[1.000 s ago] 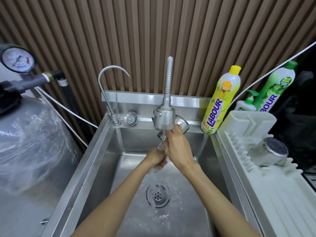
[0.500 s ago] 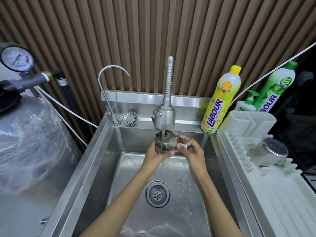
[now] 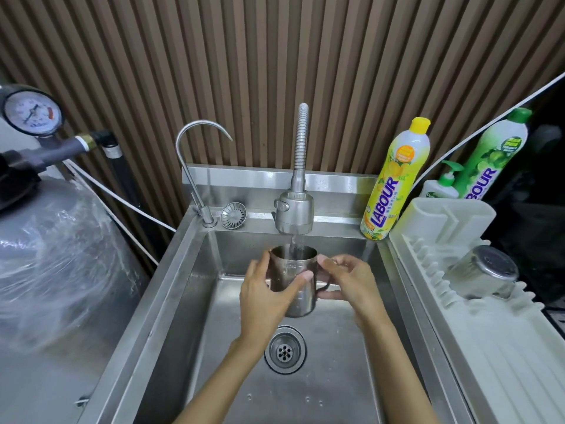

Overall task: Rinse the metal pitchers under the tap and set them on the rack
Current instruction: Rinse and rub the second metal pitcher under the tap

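A metal pitcher (image 3: 295, 267) stands upright in the air under the spray tap (image 3: 294, 215), and a stream of water runs into its open mouth. My left hand (image 3: 263, 293) grips its body from the left, thumb across the front. My right hand (image 3: 348, 281) holds its dark handle on the right side. A second metal pitcher (image 3: 483, 275) lies mouth-down and tilted on the white dish rack (image 3: 504, 356) to the right of the sink.
The steel sink (image 3: 189, 301) has a drain (image 3: 285, 348) below the pitcher. A thin curved tap (image 3: 195, 166) and a small strainer (image 3: 233, 215) sit at the back left. Two detergent bottles (image 3: 394, 182) and a pump bottle (image 3: 443, 186) stand back right. A wrapped tank (image 3: 55, 255) is on the left.
The pitcher has turned from tilted, mouth towards me, to upright and come a little lower under the tap. My left hand now wraps its body; my right hand holds the handle.
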The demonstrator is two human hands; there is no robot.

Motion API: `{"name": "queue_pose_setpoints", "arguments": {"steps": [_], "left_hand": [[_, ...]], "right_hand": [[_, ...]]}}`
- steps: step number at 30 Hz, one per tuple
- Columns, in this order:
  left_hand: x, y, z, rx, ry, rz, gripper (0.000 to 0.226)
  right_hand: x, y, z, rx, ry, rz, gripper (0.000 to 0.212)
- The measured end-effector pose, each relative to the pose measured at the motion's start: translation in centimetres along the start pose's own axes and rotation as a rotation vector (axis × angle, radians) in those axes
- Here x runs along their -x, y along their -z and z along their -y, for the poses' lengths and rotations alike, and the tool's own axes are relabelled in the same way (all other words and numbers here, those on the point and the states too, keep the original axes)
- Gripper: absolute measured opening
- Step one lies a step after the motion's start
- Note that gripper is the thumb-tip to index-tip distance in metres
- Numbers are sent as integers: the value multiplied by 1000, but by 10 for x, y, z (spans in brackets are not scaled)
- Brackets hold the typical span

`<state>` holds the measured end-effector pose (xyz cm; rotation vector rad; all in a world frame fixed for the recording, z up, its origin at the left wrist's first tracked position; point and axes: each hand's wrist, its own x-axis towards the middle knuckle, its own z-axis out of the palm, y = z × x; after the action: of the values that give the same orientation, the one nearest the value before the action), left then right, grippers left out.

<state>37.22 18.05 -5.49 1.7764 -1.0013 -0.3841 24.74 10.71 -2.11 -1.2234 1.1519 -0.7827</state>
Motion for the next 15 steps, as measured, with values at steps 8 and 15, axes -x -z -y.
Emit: {"name": "queue_pose_setpoints", "arguments": {"steps": [8,15], "left_hand": [[-2,-10,-14,592,161,122,55],[-7,8,-29,125,-124,-117,92]], "right_hand": [[8,-4,12,148,289,-109,25],[0,-11,-4,-516,61,235,18]]}}
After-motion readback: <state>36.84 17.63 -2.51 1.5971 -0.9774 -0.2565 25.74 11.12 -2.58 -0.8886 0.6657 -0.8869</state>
